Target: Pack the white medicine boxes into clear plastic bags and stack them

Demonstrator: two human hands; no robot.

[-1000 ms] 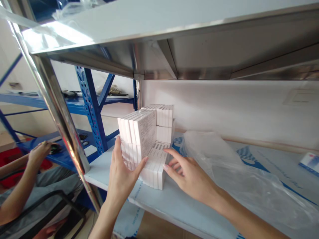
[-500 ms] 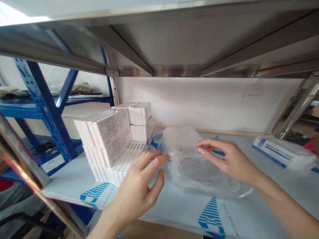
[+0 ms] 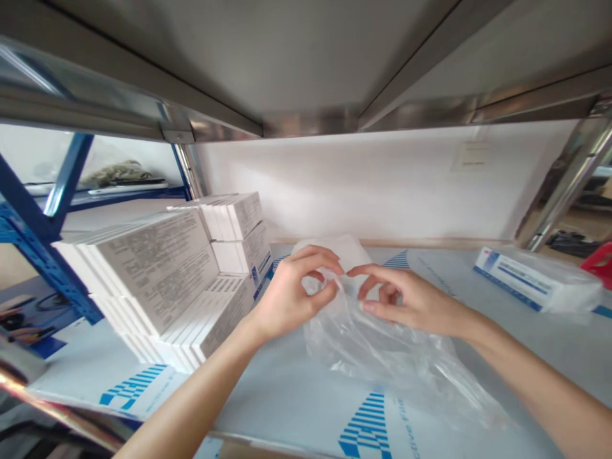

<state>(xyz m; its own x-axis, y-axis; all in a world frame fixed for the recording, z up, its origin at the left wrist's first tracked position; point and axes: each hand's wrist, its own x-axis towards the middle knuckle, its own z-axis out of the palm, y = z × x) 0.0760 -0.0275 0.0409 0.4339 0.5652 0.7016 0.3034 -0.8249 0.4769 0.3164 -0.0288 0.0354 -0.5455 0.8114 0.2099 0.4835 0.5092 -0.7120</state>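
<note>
A clear plastic bag (image 3: 382,357) lies on the white shelf board (image 3: 287,395). My left hand (image 3: 291,296) pinches the bag's upper edge between thumb and fingers. My right hand (image 3: 406,299) pinches the same edge just to the right, its fingertips nearly meeting those of the left. A stack of white printed cartons (image 3: 162,280) stands on the shelf to the left of my hands, with smaller white boxes (image 3: 239,236) piled behind it.
A metal shelf (image 3: 306,64) hangs low overhead. A wrapped white and blue box (image 3: 535,287) lies at the right, near a steel upright (image 3: 559,197). Blue racking (image 3: 43,217) stands at the left. A white wall closes the back.
My hands left the carton stack and moved right to the plastic bag, closing on its edge. The camera swung right and down, and the other person at the left dropped out of view.
</note>
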